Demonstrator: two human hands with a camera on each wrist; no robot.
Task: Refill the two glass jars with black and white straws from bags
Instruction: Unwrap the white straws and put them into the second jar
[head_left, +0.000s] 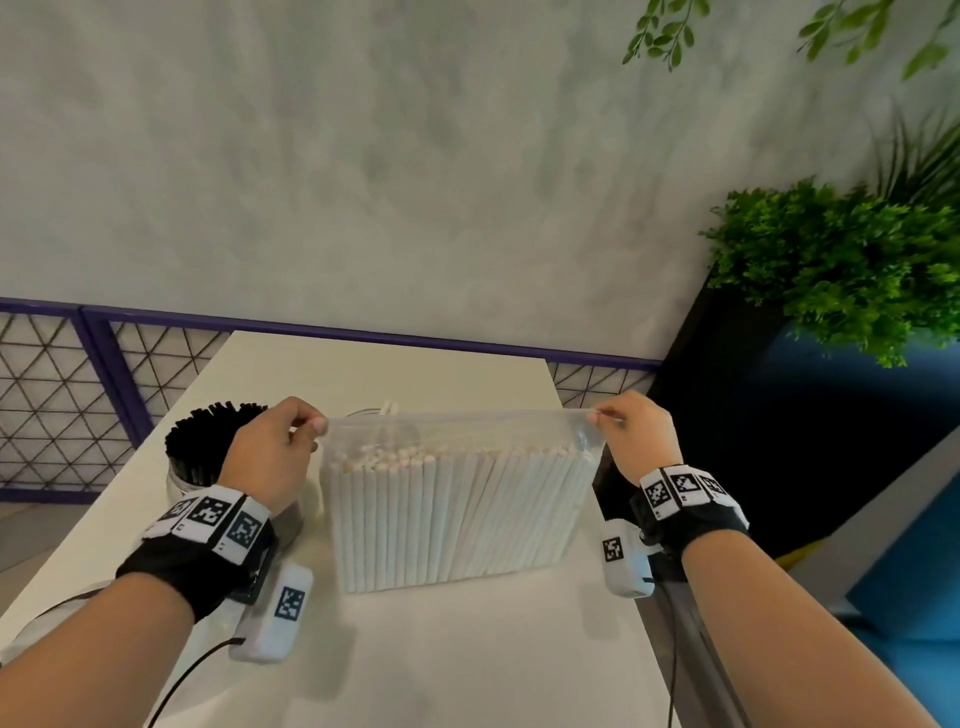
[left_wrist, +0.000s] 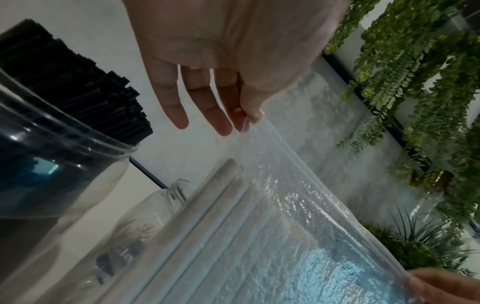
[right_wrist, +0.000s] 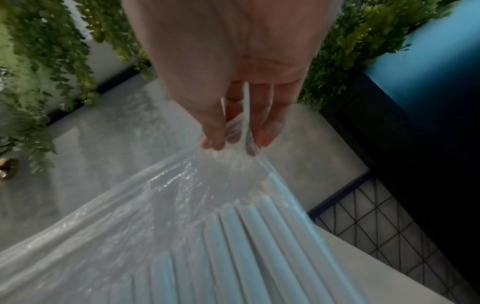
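A clear zip bag packed with white straws stands upright on the white table. My left hand pinches the bag's top left corner between thumb and forefinger. At the top right corner my right hand pinches the bag as well. A glass jar full of black straws stands left of the bag, partly behind my left hand. A second glass jar sits behind the bag, mostly hidden, with one white straw poking above the bag's edge.
A purple-framed wire fence runs along the table's far side. Green plants sit on a dark planter at the right. The table's right edge lies close to my right wrist.
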